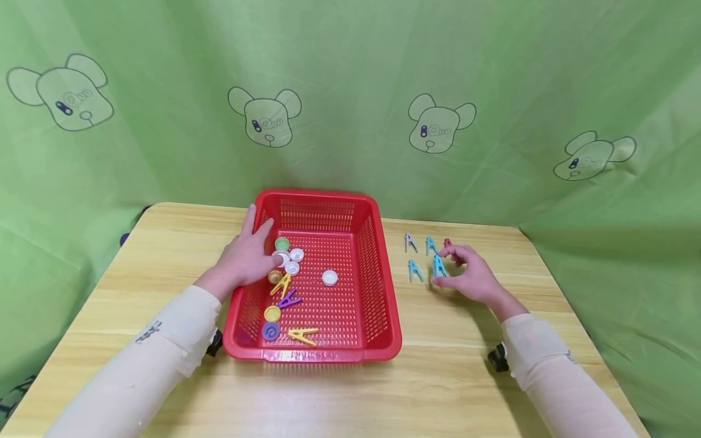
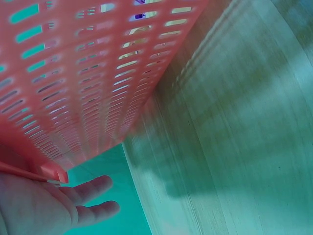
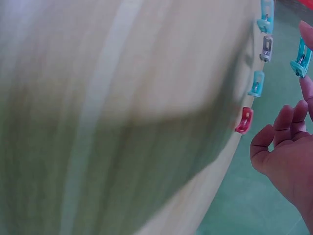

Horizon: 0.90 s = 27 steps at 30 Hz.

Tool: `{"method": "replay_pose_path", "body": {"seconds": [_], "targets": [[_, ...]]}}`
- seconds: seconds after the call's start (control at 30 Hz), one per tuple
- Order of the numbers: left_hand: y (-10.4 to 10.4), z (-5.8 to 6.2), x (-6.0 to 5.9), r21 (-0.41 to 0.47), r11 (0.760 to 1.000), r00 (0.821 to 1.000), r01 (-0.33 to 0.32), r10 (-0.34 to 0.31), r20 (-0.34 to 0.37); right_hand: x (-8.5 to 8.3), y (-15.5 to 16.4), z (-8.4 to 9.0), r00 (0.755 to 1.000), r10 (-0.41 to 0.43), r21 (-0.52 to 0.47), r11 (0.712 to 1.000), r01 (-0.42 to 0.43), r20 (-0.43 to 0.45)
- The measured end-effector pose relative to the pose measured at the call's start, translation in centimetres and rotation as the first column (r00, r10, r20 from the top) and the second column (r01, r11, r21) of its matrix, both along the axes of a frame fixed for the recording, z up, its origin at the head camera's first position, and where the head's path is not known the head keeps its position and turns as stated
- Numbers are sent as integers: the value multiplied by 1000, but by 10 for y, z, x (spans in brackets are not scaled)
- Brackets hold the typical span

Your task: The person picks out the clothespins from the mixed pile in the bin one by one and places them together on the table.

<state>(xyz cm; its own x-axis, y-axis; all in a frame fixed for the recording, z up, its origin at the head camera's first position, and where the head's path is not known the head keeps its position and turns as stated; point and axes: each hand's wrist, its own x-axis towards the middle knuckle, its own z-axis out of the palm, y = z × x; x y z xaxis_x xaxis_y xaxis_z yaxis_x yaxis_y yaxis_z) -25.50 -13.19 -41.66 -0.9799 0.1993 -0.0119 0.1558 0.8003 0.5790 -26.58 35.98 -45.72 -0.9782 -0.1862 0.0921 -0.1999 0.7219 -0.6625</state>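
My right hand [image 1: 472, 275] pinches a turquoise clothespin [image 3: 301, 58] between thumb and forefinger, at the right of the table. Around it lie a lavender clothespin [image 1: 410, 242], two turquoise clothespins, one at the front [image 1: 415, 271] and one behind [image 1: 431, 245], and a red clothespin [image 1: 448, 243] partly hidden by the fingers. My left hand [image 1: 246, 258] rests over the left rim of a red basket [image 1: 390, 316], fingers spread. Its thumb reaches inside, over a white bottle cap [image 1: 283, 259]. In the left wrist view, two fingers [image 2: 95, 190] extend past the rim.
In the basket lie several bottle caps, including a lone white one [image 1: 330, 278] and a purple one [image 1: 271, 331], plus a purple clothespin [image 1: 289, 298] and two yellow clothespins, one near the front [image 1: 303, 336]. A green curtain [image 1: 350, 164] hangs behind the wooden table [image 1: 449, 377].
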Motion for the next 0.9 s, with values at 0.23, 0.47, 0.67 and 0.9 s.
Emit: {"method": "replay_pose_path", "body": {"seconds": [0.23, 0.47, 0.67, 0.9], "targets": [[0, -1, 1, 17, 1000, 1000, -5, 5, 5, -2, 5, -9, 1000, -9, 32, 999, 10, -5], [0, 0, 0, 13, 1000, 1000, -4, 4, 2, -6, 5, -14, 1000, -21, 78, 997, 21, 2], [0, 0, -1, -12, 1000, 1000, 2, -2, -10, -8, 6, -17, 1000, -12, 108, 994, 11, 9], [1, 0, -1, -13, 1000, 1000, 1, -1, -15, -11, 9, -20, 999, -22, 124, 992, 18, 29]]}}
